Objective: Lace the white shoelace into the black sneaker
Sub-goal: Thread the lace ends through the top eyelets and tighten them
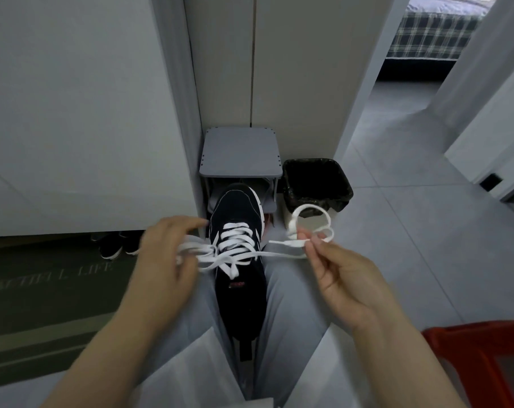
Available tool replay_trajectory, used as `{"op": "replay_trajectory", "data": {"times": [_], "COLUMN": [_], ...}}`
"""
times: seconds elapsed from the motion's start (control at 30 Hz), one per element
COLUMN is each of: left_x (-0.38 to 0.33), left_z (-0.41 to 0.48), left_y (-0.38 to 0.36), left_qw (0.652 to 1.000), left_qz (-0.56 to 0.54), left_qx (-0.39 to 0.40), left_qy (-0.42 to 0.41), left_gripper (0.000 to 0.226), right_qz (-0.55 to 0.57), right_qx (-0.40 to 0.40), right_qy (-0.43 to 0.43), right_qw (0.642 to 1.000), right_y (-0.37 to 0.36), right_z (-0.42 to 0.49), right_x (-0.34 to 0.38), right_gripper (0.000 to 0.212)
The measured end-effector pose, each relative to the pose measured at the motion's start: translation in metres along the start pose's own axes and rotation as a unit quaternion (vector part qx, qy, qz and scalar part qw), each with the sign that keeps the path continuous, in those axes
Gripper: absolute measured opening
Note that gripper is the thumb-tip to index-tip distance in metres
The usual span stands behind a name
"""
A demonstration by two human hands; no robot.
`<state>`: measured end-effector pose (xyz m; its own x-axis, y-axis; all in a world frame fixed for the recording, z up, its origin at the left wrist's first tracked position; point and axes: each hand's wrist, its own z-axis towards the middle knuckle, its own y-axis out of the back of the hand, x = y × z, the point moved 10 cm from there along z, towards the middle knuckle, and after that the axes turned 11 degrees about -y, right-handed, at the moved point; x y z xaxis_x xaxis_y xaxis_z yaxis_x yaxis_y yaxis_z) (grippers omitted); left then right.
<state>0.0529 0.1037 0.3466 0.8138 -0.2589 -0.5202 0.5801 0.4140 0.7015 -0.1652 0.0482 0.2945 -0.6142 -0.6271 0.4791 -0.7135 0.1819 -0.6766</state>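
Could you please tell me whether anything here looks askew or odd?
Only the lace: the end pinched by the right hand curls into loose, twisted loops beside the sneaker. Nothing looks spilled or damaged.

Black sneaker (239, 290) on trousered lap (285, 307)

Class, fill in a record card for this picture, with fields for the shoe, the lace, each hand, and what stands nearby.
shoe: black sneaker, toe pointing away, lying between the seated person's legs
lace: white shoelace, crossed through several eyelet rows, with both ends out to the sides
left hand: grips the left lace end; blurred
right hand: pinches the right lace end, which is coiled in loops above the fingers
behind the shoe: small grey rack and waste bin with a black liner
lower right: red stool
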Motion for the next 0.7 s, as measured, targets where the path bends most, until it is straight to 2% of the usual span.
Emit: {"op": "replay_trajectory", "data": {"times": [0.1,0.17,0.23,0.3,0.43,0.5,0.6,0.7], "left_x": [-0.042,-0.038,-0.026,-0.020,-0.012,-0.020,-0.033,-0.040], "left_z": [-0.001,-0.010,-0.009,-0.003,0.004,0.000,-0.006,-0.005], "left_y": [-0.043,-0.070,-0.068,-0.051,-0.025,-0.028,-0.049,-0.066], "left_qw": [0.989,0.976,0.981,0.992,0.998,0.997,0.997,0.992], "left_qz": [0.026,0.081,0.080,0.049,0.037,0.040,0.059,0.106], "left_qx": [0.096,0.148,0.124,0.064,-0.023,-0.023,0.010,0.030], "left_qy": [-0.112,-0.139,-0.127,-0.100,-0.054,-0.061,-0.050,-0.054], "left_gripper": [0.029,0.031,0.021,0.013,0.028,0.029,0.018,0.026], "right_qz": [-0.102,-0.200,-0.249,-0.262,-0.268,-0.276,-0.285,-0.276], "right_qx": [-0.014,-0.031,-0.049,-0.056,-0.046,-0.048,-0.052,-0.037], "right_qy": [0.014,0.045,0.058,0.062,0.080,0.094,0.106,0.101], "right_qw": [0.995,0.978,0.966,0.961,0.959,0.955,0.951,0.955], "right_y": [0.007,0.010,0.013,0.014,0.007,0.002,-0.001,-0.004], "right_z": [0.004,0.004,0.003,0.003,0.004,0.005,0.007,0.008], "right_x": [-0.005,-0.002,-0.001,-0.001,-0.003,-0.005,-0.007,-0.011], "right_gripper": [0.018,0.016,0.014,0.012,0.011,0.013,0.016,0.013]}}
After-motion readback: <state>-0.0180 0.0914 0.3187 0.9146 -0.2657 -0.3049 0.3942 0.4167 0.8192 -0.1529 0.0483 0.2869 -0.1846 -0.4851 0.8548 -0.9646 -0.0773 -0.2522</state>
